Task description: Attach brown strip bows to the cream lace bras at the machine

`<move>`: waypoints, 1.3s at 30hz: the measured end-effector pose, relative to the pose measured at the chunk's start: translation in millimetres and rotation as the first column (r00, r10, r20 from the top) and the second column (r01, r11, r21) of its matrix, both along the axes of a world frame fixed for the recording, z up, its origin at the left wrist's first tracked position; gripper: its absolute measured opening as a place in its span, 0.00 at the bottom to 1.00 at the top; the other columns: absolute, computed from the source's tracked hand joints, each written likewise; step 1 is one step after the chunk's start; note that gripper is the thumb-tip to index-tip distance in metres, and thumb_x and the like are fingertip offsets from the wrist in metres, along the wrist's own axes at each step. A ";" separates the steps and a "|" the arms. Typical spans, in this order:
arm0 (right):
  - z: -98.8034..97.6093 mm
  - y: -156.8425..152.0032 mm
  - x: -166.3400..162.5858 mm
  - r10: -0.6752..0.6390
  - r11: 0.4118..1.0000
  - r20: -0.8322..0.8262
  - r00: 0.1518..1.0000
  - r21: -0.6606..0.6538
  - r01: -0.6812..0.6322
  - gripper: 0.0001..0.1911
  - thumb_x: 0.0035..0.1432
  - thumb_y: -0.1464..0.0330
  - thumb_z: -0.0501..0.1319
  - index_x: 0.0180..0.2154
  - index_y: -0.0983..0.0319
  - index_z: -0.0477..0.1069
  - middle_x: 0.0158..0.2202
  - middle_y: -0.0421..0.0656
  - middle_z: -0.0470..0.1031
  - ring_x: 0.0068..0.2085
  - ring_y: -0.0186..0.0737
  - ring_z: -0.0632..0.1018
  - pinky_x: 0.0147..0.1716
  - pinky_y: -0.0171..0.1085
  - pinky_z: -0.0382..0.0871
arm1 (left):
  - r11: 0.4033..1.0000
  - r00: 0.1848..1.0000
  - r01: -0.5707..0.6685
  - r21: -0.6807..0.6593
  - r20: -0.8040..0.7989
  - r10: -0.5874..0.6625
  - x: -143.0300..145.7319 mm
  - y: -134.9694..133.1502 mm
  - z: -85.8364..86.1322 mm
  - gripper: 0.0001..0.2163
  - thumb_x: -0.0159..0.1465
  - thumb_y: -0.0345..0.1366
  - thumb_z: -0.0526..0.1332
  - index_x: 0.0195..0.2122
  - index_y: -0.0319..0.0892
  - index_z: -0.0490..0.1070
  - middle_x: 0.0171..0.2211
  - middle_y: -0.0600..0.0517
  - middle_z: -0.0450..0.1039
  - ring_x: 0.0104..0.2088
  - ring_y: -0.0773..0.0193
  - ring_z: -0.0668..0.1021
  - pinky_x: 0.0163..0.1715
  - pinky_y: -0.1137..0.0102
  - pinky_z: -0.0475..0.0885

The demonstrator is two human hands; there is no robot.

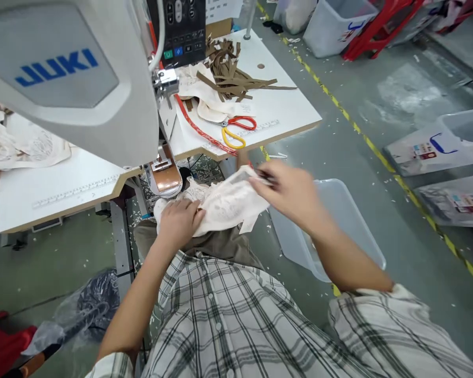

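A cream lace garment piece (pixel 230 205) lies across my lap, just below the sewing machine's narrow arm. My left hand (pixel 179 223) grips its left part, with the fingers curled over the cloth. At the upper right edge of the lace, my right hand (pixel 289 191) is closed around a small dark tool (pixel 268 179) that looks like thread snips, smeared by motion. A red cord (pixel 205 134) runs down from the machine head towards that hand. The sewing machine (pixel 79 68) stands at the upper left, its rounded metal end (pixel 165 178) near the lace.
Scissors (pixel 236 131) with red and yellow handles lie on the white table (pixel 291 113). Behind them are cream lace pieces (pixel 208 107) and brown strips (pixel 232 73). A clear plastic bin (pixel 339 210) is on the floor at right. More bins (pixel 421 155) stand beyond the yellow floor line.
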State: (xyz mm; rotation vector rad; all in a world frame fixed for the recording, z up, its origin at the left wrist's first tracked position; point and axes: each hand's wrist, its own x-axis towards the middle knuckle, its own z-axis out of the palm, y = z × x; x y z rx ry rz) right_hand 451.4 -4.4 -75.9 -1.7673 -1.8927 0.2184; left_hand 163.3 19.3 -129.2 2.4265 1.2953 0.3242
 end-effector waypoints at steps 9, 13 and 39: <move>-137.7 36.6 -47.7 0.356 0.917 -0.113 0.928 -0.149 -0.370 0.29 0.65 0.55 0.59 0.62 0.62 0.66 0.68 0.55 0.63 0.69 0.53 0.62 0.68 0.53 0.55 | 0.994 0.989 0.000 0.108 -0.144 0.016 21.6 -15.6 -103.5 0.26 0.68 0.47 0.57 0.64 0.39 0.66 0.64 0.35 0.66 0.63 0.41 0.68 0.59 0.48 0.65; -166.5 50.2 -31.2 0.236 0.929 -0.159 0.958 -0.251 -0.271 0.22 0.65 0.56 0.60 0.54 0.62 0.74 0.57 0.53 0.76 0.59 0.53 0.75 0.61 0.51 0.66 | 0.987 0.988 0.059 0.148 -0.150 -0.037 28.4 -28.9 -104.3 0.30 0.66 0.46 0.60 0.67 0.42 0.62 0.66 0.37 0.64 0.58 0.44 0.73 0.55 0.53 0.70; 61.3 304.8 13.2 -0.108 0.970 -0.226 0.968 0.189 0.152 0.17 0.68 0.70 0.45 0.48 0.64 0.71 0.50 0.54 0.76 0.48 0.51 0.74 0.46 0.44 0.65 | 0.999 0.994 -0.040 0.019 -0.105 0.041 8.1 -39.1 -112.8 0.32 0.68 0.41 0.57 0.72 0.46 0.52 0.73 0.41 0.51 0.69 0.45 0.63 0.64 0.49 0.63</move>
